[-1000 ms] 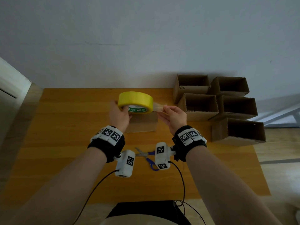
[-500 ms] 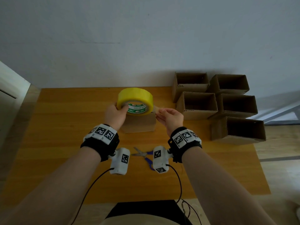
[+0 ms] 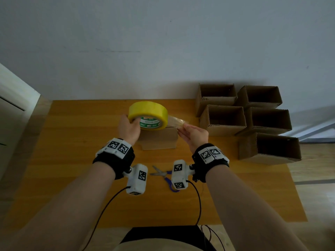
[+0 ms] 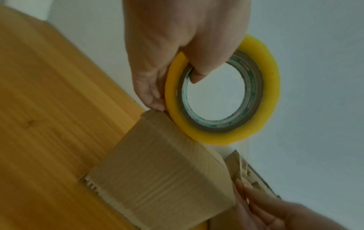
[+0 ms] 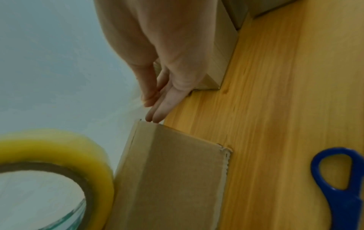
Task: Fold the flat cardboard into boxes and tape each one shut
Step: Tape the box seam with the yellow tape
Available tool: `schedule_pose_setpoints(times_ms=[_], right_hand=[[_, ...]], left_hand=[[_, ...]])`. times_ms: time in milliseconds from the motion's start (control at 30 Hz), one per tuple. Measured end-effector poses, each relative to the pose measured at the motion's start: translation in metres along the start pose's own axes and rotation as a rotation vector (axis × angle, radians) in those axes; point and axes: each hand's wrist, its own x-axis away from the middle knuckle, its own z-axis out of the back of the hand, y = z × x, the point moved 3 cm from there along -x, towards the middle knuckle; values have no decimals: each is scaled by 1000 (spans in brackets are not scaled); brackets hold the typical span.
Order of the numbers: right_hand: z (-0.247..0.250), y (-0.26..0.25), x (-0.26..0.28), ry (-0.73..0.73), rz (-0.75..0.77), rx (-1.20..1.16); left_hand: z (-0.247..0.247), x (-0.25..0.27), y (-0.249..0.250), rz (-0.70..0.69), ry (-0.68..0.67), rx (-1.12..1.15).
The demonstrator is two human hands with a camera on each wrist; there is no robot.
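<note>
My left hand (image 3: pixel 129 128) grips a yellow tape roll (image 3: pixel 148 115) by its left rim, thumb hooked inside the core (image 4: pixel 199 73), just above a closed cardboard box (image 3: pixel 159 139) on the wooden table (image 3: pixel 72 160). A short clear strip of tape (image 3: pixel 176 121) runs from the roll to my right hand (image 3: pixel 192 134), which pinches its free end (image 5: pixel 146 99) over the box's right top edge (image 5: pixel 151 124). In the right wrist view the other fingers lie straight, tips near the box corner. The roll's lower edge nearly touches the box top (image 4: pixel 163 140).
Several open cardboard boxes (image 3: pixel 224 118) stand clustered at the table's back right, the nearest one (image 3: pixel 268 149) by the right edge. Blue-handled scissors (image 3: pixel 165 176) lie on the table behind my wrists. A grey wall rises behind the table.
Both hands have dropped the roll lower, close onto the box top. My right hand has drawn the tape end a little farther right, so a longer strip shows.
</note>
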Motion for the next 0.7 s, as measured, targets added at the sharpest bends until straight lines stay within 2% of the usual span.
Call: schedule_pose_setpoints(times_ms=[167,367,700], right_hand=[[0,-4,-2,-10,-1,42],[-1,0,-5,2,28,118],[-3,11,-19,50,39,281]], left_hand=[[1,0,5,17,-60,117],[5,1,-6,66,-64,253],[4,-2,-12,-6,-90,277]])
